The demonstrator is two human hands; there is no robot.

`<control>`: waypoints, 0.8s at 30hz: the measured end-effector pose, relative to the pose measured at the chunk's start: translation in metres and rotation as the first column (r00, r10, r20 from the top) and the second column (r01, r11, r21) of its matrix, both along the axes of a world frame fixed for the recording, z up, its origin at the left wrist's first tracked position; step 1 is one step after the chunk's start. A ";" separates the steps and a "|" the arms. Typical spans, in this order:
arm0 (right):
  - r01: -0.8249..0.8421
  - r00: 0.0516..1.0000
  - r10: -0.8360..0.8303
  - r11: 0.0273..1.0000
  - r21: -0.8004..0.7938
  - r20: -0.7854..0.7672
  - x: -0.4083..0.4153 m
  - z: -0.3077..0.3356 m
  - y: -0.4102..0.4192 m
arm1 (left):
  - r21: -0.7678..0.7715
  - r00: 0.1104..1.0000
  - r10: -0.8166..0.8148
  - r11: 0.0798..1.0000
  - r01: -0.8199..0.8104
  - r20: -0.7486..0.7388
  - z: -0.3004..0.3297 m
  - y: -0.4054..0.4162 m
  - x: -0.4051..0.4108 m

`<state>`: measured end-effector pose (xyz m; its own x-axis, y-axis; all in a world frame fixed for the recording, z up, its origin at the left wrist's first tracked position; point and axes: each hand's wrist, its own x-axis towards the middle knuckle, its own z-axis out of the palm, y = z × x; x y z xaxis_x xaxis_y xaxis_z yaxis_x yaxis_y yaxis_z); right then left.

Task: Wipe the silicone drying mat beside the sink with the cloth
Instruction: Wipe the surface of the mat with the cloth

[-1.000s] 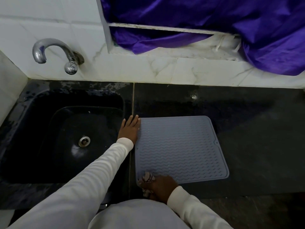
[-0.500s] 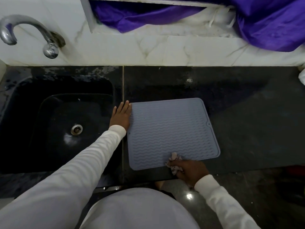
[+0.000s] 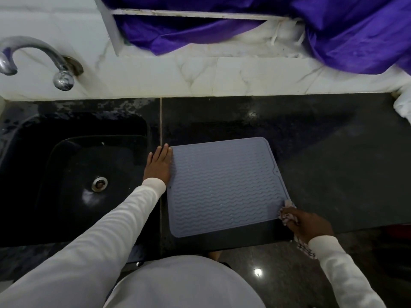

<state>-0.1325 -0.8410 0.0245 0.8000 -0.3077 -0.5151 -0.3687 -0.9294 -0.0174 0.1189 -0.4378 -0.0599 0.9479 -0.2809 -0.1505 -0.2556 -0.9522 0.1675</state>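
Hands: your left hand (image 3: 158, 166) lies flat, fingers straight, pressing the left edge of the mat (image 3: 224, 187). Your right hand (image 3: 308, 225) grips the bunched cloth (image 3: 287, 213) at the mat's near right corner. Mat is grey-blue silicone with wavy ribs, flat on the dark tabletop (image 3: 333, 152), between your hands. Bare tabletop beyond and right of your right hand; near mat edge sits close to the tabletop's front edge. Sink (image 3: 73, 174) just left of your left hand, only a drain (image 3: 99, 184) visible inside.
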 end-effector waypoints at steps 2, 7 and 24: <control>-0.024 0.999 0.023 1.000 -0.011 -0.044 0.010 0.007 0.003 | 0.018 1.000 0.006 1.000 -0.006 0.002 0.000 -0.003 -0.001; -0.036 0.987 -0.007 0.965 0.258 0.161 0.064 0.031 0.064 | 0.004 0.999 0.046 0.999 -0.046 -0.018 0.001 -0.010 -0.004; -0.439 0.832 0.441 0.894 -0.087 0.337 0.129 -0.032 0.192 | -0.003 0.997 0.073 0.997 -0.073 0.040 -0.006 -0.007 -0.014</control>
<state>-0.0034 -0.6486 -0.0074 0.9754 0.1171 -0.1869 0.1076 -0.9924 -0.0601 0.1053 -0.4453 -0.0657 0.9712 -0.2109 -0.1112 -0.1920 -0.9683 0.1599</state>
